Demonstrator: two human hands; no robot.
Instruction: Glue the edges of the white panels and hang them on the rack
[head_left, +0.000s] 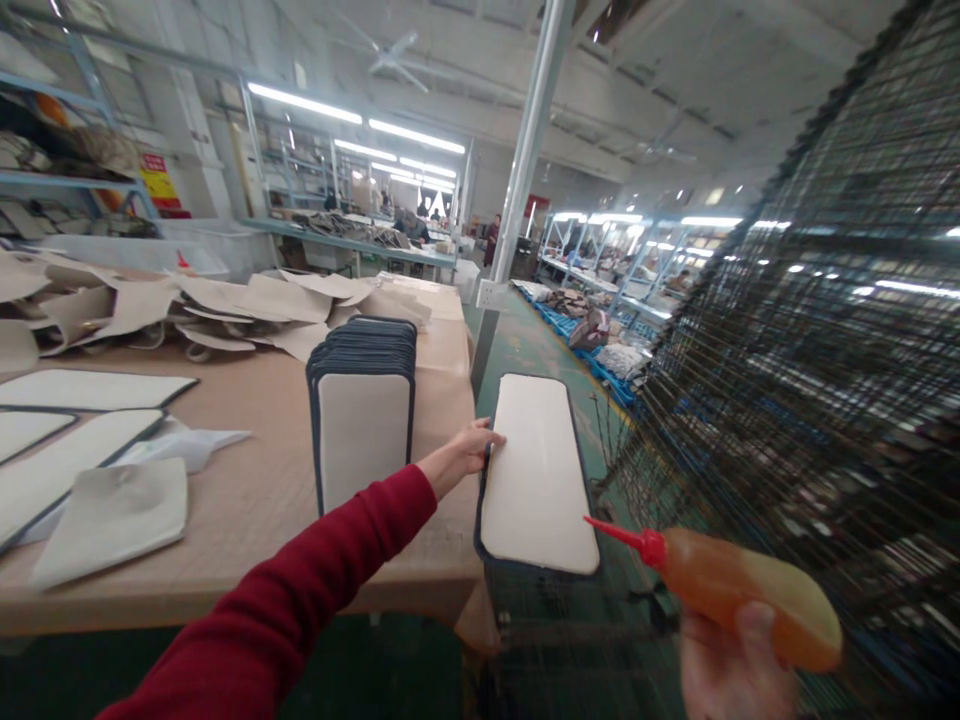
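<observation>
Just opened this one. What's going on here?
A person's left hand grips a dark-edged pale panel by its side, next to the table. The right hand holds an amber squeeze bottle, its red nozzle pointing toward that panel. A neat pile of similar panels is on the table, with loose beige pieces heaped behind.

Left hand (477, 447) holds a pale panel (536, 480), right hand (731, 665) a red-tipped bottle (739, 580)
</observation>
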